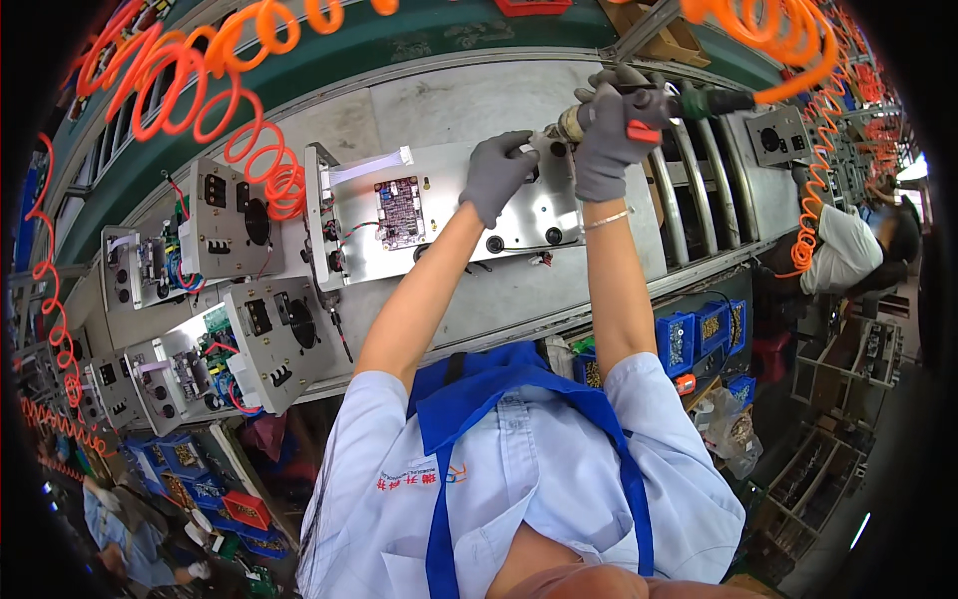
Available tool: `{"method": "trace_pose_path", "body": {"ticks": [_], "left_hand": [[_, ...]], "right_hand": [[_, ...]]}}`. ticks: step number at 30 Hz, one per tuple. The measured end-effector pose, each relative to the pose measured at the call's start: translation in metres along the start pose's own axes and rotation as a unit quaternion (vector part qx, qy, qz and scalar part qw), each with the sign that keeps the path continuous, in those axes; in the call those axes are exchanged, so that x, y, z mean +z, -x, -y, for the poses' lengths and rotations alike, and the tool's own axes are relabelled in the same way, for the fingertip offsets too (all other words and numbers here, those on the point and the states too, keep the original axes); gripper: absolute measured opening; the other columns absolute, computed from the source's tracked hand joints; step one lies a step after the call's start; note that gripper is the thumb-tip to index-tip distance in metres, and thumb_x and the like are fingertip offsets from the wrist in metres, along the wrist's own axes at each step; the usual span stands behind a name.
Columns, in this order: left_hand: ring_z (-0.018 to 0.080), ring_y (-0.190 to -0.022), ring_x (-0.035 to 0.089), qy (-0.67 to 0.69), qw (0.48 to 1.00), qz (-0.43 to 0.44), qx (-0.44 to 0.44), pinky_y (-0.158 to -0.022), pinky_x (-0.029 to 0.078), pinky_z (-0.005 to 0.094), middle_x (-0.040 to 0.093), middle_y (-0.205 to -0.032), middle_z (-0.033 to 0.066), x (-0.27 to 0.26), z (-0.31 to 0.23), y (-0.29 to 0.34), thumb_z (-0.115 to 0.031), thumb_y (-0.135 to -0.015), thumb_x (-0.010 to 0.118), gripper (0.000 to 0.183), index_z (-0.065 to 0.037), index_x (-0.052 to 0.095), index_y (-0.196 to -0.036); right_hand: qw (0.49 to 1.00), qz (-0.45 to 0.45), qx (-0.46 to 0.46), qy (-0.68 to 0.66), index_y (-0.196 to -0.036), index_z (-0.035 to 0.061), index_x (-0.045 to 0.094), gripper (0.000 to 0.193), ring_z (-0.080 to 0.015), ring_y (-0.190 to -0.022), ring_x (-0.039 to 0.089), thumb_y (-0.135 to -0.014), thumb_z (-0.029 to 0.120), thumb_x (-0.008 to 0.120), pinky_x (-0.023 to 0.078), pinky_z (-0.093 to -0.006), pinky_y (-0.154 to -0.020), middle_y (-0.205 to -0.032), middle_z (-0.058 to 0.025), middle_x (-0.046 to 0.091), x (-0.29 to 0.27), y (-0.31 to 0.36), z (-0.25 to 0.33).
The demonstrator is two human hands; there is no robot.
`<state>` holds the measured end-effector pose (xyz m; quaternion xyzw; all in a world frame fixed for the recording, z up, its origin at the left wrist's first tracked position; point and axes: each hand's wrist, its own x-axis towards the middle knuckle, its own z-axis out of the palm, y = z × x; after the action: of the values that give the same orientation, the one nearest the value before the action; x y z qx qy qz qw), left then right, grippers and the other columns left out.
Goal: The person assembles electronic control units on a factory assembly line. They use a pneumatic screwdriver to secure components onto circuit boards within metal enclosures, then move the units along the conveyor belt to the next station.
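Note:
My right hand [604,150], in a grey glove, is wrapped round an air-powered driver [654,107] with a red lever; an orange coiled hose [798,90] runs from its rear. The tool lies nearly level, its nose pointing left over a silver metal chassis [459,215]. Close to that nose is my left hand [496,178], also gloved, resting at the chassis's far right part with thumb and forefinger apart. Black round parts and a small circuit board [400,213] are fixed on the chassis; a white ribbon cable [369,170] lies at its left end.
Left of the chassis stand several similar metal units [230,220] with boards and fans. Steel rollers [699,180] lie to the right, with another unit [778,137] beyond. Blue bins [676,341] of small parts hang below the bench edge. Orange coiled hoses [264,150] dangle overhead. A co-worker [848,250] is at far right.

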<state>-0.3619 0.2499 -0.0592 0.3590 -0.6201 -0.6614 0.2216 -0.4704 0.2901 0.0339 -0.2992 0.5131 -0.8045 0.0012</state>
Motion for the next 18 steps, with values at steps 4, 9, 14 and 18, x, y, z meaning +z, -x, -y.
{"method": "trace_pose_path", "body": {"ticks": [4, 9, 14, 18], "left_hand": [[0.0202, -0.061, 0.059, -0.194, 0.979, -0.023, 0.054, -0.059, 0.047, 0.0351, 0.062, -0.072, 0.0105, 0.014, 0.009, -0.019, -0.023, -0.074, 0.064, 0.044, -0.001, 0.066, -0.112], [0.0297, -0.07, 0.063, -0.276, 0.956, -0.047, 0.083, -0.068, 0.049, 0.0394, 0.064, -0.076, 0.0156, 0.019, 0.026, -0.025, -0.025, -0.073, 0.063, 0.046, -0.003, 0.066, -0.114], [0.0266, -0.07, 0.062, -0.167, 0.983, -0.06, 0.045, -0.067, 0.049, 0.0383, 0.064, -0.076, 0.0127, 0.023, 0.025, -0.018, -0.02, -0.075, 0.062, 0.043, -0.005, 0.066, -0.114], [0.0258, -0.075, 0.063, -0.166, 0.983, -0.08, 0.022, -0.07, 0.049, 0.0377, 0.064, -0.083, 0.0122, 0.022, 0.016, -0.013, -0.017, -0.075, 0.063, 0.043, -0.007, 0.065, -0.116]], "right_hand": [[0.999, -0.015, -0.011, 0.042, -0.103, -0.0026, 0.059, 0.027, -0.0143, -0.065, 0.063, -0.076, -0.001, 0.06, 0.054, -0.0261, -0.057, -0.082, -0.0093, 0.065, 0.005, -0.003, -0.026], [0.998, -0.016, -0.018, 0.053, -0.102, -0.0011, 0.06, 0.027, -0.0123, -0.063, 0.061, -0.075, 0.0, 0.063, 0.052, -0.0258, -0.058, -0.08, -0.0073, 0.065, 0.0, -0.001, -0.044], [0.999, -0.011, 0.01, 0.04, -0.102, -0.0004, 0.061, 0.028, -0.0113, -0.067, 0.061, -0.075, 0.001, 0.064, 0.051, -0.0252, -0.06, -0.083, -0.0066, 0.065, 0.0, 0.0, -0.038], [0.999, 0.002, 0.002, 0.05, -0.103, -0.0007, 0.061, 0.029, -0.0115, -0.068, 0.061, -0.075, 0.0, 0.063, 0.052, -0.0252, -0.061, -0.083, -0.007, 0.065, -0.002, 0.001, -0.046]]}}
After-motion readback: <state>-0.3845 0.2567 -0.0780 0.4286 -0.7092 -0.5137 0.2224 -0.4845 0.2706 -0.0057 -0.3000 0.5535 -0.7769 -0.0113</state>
